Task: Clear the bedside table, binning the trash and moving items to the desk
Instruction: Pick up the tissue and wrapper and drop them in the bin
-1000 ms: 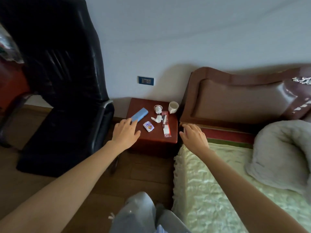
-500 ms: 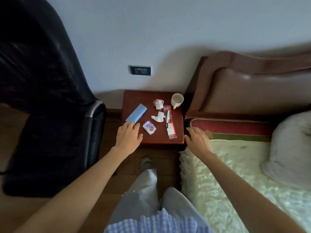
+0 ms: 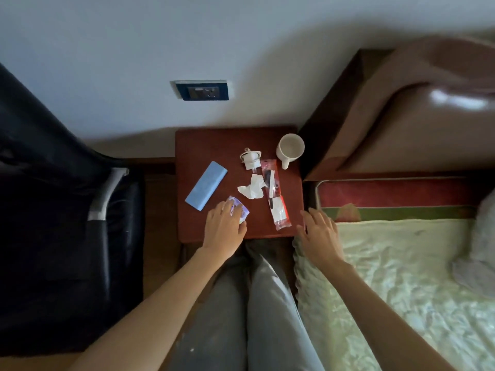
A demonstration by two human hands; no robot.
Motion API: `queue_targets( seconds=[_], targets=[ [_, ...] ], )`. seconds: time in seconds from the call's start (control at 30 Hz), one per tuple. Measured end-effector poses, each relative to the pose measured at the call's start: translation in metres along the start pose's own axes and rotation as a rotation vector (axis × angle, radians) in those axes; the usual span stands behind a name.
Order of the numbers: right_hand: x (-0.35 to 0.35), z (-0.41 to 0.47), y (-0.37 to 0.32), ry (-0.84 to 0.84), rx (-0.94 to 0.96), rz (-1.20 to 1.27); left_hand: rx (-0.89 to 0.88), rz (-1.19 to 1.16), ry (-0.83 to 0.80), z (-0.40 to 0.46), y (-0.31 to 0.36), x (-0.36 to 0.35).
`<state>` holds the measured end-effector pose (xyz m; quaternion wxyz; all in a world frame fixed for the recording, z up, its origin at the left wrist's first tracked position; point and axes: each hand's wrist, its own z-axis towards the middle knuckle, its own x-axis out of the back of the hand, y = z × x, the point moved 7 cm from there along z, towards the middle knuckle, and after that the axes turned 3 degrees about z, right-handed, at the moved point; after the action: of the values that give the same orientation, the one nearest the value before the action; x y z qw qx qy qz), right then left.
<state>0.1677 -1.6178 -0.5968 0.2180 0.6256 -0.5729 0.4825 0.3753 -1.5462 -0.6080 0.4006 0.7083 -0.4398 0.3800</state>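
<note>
**Left hand on the small packet at the bedside table's front edge**

The small packet [image 3: 239, 210] lies near the front of the bedside table [image 3: 203, 141], printed face up, one corner pointing toward the wall. The left hand [image 3: 223, 226] lies over its near half, palm down, fingers gently bent and touching the wrapper; whether they actually grip it cannot be told. The forearm runs in from the lower left.

The blue case [image 3: 206, 189] lies just left of the packet, its long axis slanting from the front left toward the back right. The long clear wrapper [image 3: 276, 195] with red edges lies right of centre, its long axis running from front to back, tilted slightly, a slim dark tool visible inside. A crumpled tissue [image 3: 251, 190] touches its left side. Behind the tissue sits a small white plastic lid [image 3: 250, 156]. The white mug [image 3: 290, 149] stands at the back right corner, handle pointing toward the front.

The right hand [image 3: 320, 231] hovers at the table's front right corner, fingers spread and relaxed, holding nothing, just beside the wrapper's near end. A black chair [image 3: 53, 210] stands left of the table, the bed [image 3: 401, 263] right, a wall socket [image 3: 202, 90] above
</note>
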Motion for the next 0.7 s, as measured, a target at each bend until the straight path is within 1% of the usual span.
queue_targets(
  seconds=[0.17, 0.33, 0.53, 0.7],
  targets=[
    [-0.039, 0.043, 0.009, 0.029, 0.025, 0.032, 0.010, -0.058, 0.056, 0.054, -0.006, -0.031],
    [-0.068, 0.074, 0.009, 0.091, 0.053, 0.093, -0.011, -0.106, 0.060, 0.098, -0.003, -0.067],
    [-0.092, 0.094, 0.013, 0.156, 0.074, 0.148, -0.087, -0.212, 0.113, 0.125, 0.007, -0.093],
    [-0.100, 0.104, 0.023, 0.152, 0.062, 0.182, -0.061, -0.255, 0.203, 0.136, 0.013, -0.099]
  ],
)
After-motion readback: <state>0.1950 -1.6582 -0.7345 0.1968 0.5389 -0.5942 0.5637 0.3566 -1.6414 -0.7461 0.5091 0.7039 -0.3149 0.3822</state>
